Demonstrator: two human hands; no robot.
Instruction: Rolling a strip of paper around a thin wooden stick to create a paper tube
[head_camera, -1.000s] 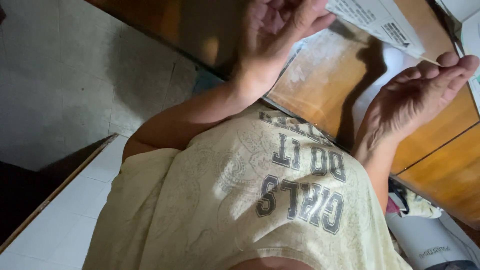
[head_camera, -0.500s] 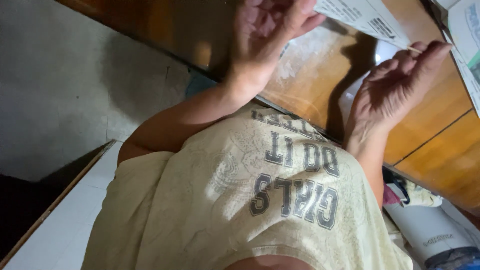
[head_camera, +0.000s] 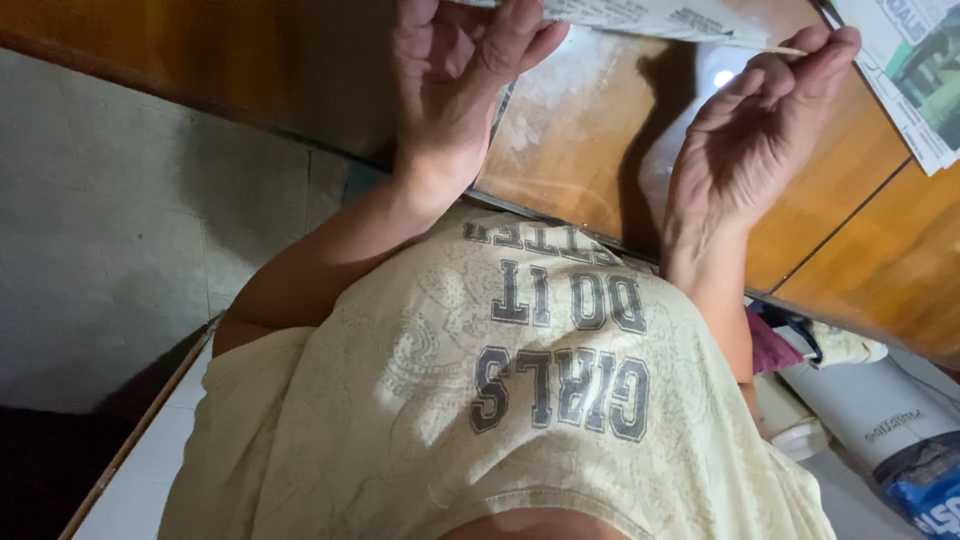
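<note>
The right hand is now pinching a thin stick at upper right, having closed since earlier. The left hand is gripping the newspaper edge over the wooden table

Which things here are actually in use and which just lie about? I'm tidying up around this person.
In use:
left hand on the printed paper sheet
right hand pinching a thin stick

Lying about:
newspaper
white appliance
pink cloth

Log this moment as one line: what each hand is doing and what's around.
left hand: pinching newspaper sheet edge | right hand: thin stick between fingertips | surface: wooden table | nearby: second newspaper at right
</note>
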